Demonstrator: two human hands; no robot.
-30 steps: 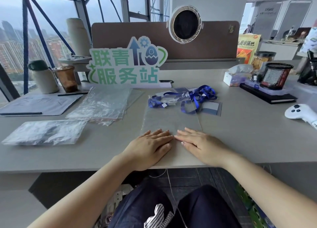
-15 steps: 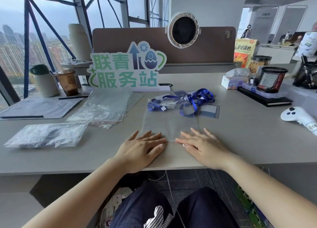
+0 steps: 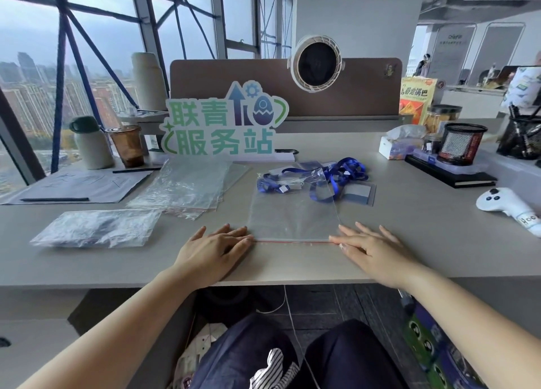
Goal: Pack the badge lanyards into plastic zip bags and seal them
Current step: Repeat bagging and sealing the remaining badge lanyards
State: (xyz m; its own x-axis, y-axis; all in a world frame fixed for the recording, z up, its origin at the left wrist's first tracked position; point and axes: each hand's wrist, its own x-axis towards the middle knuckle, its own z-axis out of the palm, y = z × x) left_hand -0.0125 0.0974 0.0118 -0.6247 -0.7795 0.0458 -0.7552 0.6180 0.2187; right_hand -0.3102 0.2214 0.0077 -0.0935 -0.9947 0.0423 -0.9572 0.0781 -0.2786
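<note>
So, bag [image 3: 292, 216]: lay flat on desk [image 3: 439, 242], mouth nearest the person.
Zip strip [image 3: 292, 241]: ran left-right between hands.
Left hand [image 3: 213, 248]: flat, fingers straight, at left end.
Right hand [image 3: 371, 248]: flat, equally near, at right end.
Lanyards [image 3: 345, 172]: at bag's far end.

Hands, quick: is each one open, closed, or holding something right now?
Left hand: open, flat fingers at the left end of the zip bag seal.
Right hand: open, flat fingers at the seal's right end.
</note>
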